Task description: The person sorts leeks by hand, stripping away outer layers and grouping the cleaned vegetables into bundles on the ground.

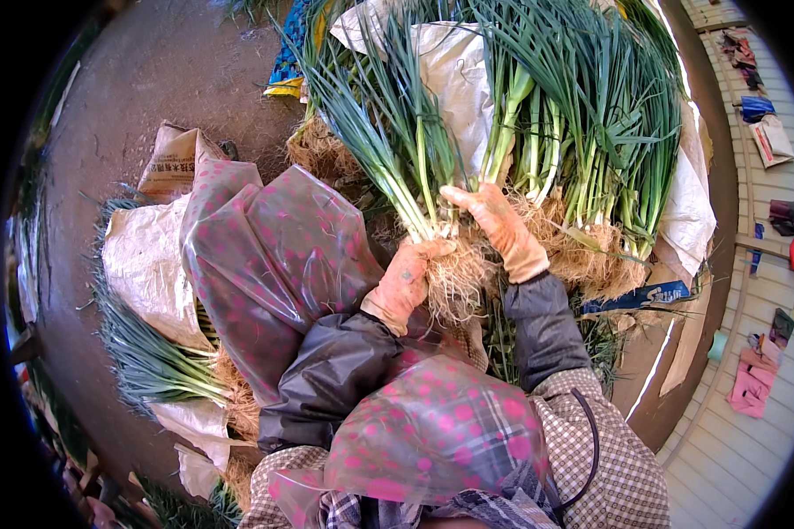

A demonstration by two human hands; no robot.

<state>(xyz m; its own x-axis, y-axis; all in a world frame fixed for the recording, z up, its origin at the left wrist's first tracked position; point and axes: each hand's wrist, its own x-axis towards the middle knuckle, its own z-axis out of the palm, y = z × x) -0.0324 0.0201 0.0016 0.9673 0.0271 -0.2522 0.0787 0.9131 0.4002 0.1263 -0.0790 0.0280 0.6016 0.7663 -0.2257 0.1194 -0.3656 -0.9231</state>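
Note:
My left hand, in an orange work glove, is closed round the base of a bunch of green onions. Their pale, tangled roots hang below the fingers, and the long leaves point up and to the left. On the bunch's right side is my right hand, gloved the same way. Its fingers are bent round green onion stalks, with one finger stretched across them toward the left; the fingertips underneath are hidden. Just beyond the right hand, a big row of green onions lies roots toward me.
Pink-dotted clear plastic covers my lap and legs. More green onions lie at the left beside pale sacking. A brown printed sack rests on the dirt floor. Clothes hang along a pale ribbed wall at right.

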